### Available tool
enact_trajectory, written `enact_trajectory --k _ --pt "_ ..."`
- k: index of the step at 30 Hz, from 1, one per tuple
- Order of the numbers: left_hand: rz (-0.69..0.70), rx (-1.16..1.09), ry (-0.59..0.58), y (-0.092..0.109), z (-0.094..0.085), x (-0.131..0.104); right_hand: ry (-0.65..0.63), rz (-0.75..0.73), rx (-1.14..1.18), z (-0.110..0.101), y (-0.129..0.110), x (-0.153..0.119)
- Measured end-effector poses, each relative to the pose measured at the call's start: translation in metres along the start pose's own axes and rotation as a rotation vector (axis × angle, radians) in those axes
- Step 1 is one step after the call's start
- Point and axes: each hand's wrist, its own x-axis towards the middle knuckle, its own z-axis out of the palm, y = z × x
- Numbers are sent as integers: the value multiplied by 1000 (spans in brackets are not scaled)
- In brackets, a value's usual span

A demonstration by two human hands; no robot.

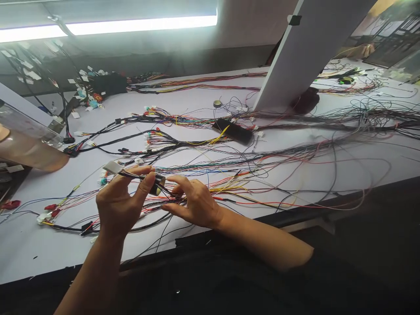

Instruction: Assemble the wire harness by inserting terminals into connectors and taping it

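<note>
My left hand is closed on a thin bundle of dark wires, pinched between the thumb and fingers. A white connector ends that bundle and sticks out to the left above the hand. Against the left fingertips, beside the wires, is a roll of black tape, tilted so that its inner ring shows. A short way to the right, my right hand has its fingers and thumb curled round the same dark wires. Its lower fingers are partly hidden.
Several long wire harnesses run across the white table. A black phone lies on them, with another tape roll behind. A slanted white post rises at the right. Another person's arm reaches in at the left.
</note>
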Motion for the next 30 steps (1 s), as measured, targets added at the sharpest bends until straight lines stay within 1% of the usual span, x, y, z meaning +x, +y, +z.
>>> enact_trajectory --k 2,4,7,11,15,18,20,21,22,24,26,27,29,30 --pt "0 -69 -33 1 2 1 23 -43 -78 1 2 0" --pt "-1 -91 -59 2 3 2 44 -77 -139 0 5 -1" --pt "-21 -80 -30 0 3 3 89 -140 -240 -2 7 -1" --pt "-111 -111 3 -3 5 1 147 -231 -340 -2 1 4" --pt "-172 -156 0 -7 8 -2 250 -337 -353 5 -4 14" --pt "-178 -217 19 -9 9 -5 308 -352 -222 10 -5 16" --pt "-167 -268 73 -10 11 -8 359 -290 -38 13 -6 12" --pt "-163 -286 97 -10 12 -9 386 -230 66 14 -7 10" --pt "-157 -294 113 -10 14 -11 410 -146 166 15 -8 7" --pt "-129 -281 133 -9 16 -14 435 67 326 16 -11 2" --pt "-91 -268 144 -9 17 -15 421 276 440 15 -13 0" --pt "-82 -264 153 -9 16 -15 400 352 496 14 -13 1" --pt "-100 -258 147 -11 12 -15 354 442 603 12 -12 2" --pt "-126 -254 124 -11 10 -15 340 468 642 11 -12 4"
